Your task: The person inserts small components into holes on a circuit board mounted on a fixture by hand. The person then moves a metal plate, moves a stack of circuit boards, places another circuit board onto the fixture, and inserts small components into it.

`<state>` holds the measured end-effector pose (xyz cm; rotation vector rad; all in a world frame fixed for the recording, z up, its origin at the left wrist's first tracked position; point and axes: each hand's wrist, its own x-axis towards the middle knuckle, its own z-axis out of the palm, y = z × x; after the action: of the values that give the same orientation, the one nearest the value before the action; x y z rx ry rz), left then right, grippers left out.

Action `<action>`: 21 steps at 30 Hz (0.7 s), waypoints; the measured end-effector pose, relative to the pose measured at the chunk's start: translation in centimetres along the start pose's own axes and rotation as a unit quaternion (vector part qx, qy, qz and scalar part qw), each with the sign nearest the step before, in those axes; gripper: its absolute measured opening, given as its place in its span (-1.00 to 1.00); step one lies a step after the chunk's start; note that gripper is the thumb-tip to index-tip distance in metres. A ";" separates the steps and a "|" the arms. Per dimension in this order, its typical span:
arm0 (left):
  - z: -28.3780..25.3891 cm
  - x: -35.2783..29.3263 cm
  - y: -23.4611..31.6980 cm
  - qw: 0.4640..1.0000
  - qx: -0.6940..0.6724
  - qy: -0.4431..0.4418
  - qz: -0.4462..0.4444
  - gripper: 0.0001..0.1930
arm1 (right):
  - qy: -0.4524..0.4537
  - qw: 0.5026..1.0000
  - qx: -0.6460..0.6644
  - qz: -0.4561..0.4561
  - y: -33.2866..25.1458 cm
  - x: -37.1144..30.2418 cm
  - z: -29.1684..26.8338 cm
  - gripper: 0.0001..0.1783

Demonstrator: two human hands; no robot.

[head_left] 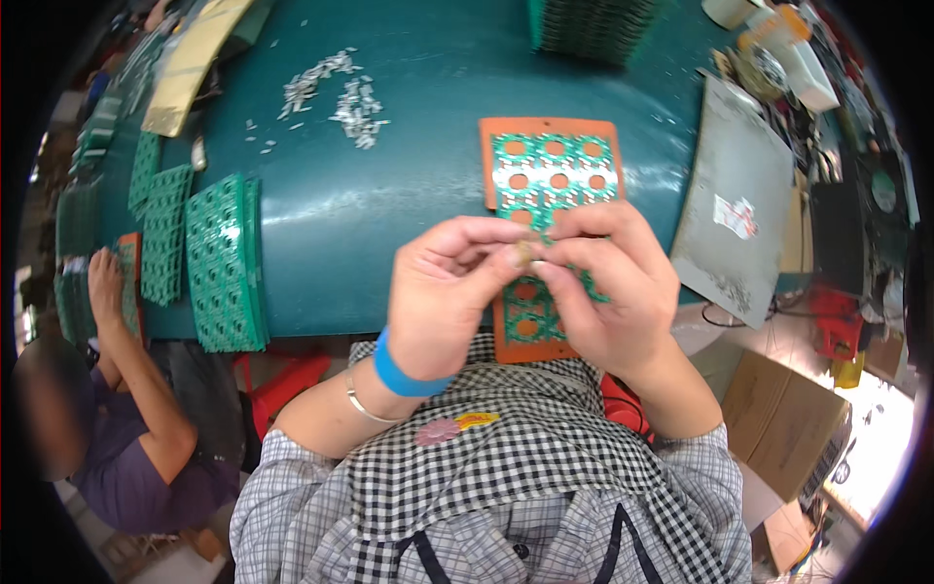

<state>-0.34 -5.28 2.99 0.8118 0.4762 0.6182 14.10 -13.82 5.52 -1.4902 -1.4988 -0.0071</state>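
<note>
My left hand (452,268) and my right hand (615,277) meet fingertip to fingertip above a green circuit board panel (556,165). Both are closed in a pinch; whatever lies between the fingertips is too small and too covered to make out. The panel, with rows of round openings, lies on an orange plate (552,126) at the table's near edge. My hands hide the panel's middle part. A blue band circles my left wrist.
Small silvery pieces (360,112) lie scattered on the green table (409,175). Stacked green panels (222,263) stand at the left, another stack (593,29) at the far side. A grey board (736,195) lies at the right. At the left, a co-worker's hand (106,287) rests by another orange plate.
</note>
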 end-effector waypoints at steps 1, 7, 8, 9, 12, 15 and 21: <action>0.2 0.0 -0.2 0.999 0.027 0.003 0.029 -0.81 | -0.002 1.000 0.011 -0.004 0.0 0.1 0.0 -0.78; -0.7 1.9 2.1 0.966 0.254 -0.037 0.033 -0.91 | -0.088 0.993 0.035 0.065 1.8 2.4 -1.9 -0.84; -1.9 2.7 3.4 0.927 0.364 0.009 0.087 -0.92 | -0.087 0.991 0.045 0.095 2.7 2.8 -2.5 -0.88; -4.3 3.7 3.7 0.875 0.452 0.081 0.154 -0.89 | -0.100 0.987 0.032 0.120 3.7 3.2 -3.5 -0.90; -10.5 6.5 6.5 0.598 0.748 0.175 0.226 -0.74 | -0.137 0.968 0.033 0.206 6.5 4.1 -4.8 -0.90; -11.5 8.1 6.5 0.537 0.799 0.184 0.199 -0.72 | -0.201 0.960 0.008 0.195 9.6 4.9 -5.3 -0.91; -9.9 9.0 5.4 0.633 0.743 0.132 0.173 -0.87 | -0.210 0.960 -0.012 0.187 12.6 5.1 -5.2 -0.94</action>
<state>-1.60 8.76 -0.15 2.4786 1.1525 0.6101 28.02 -10.05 3.76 -1.8547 -1.5148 0.5496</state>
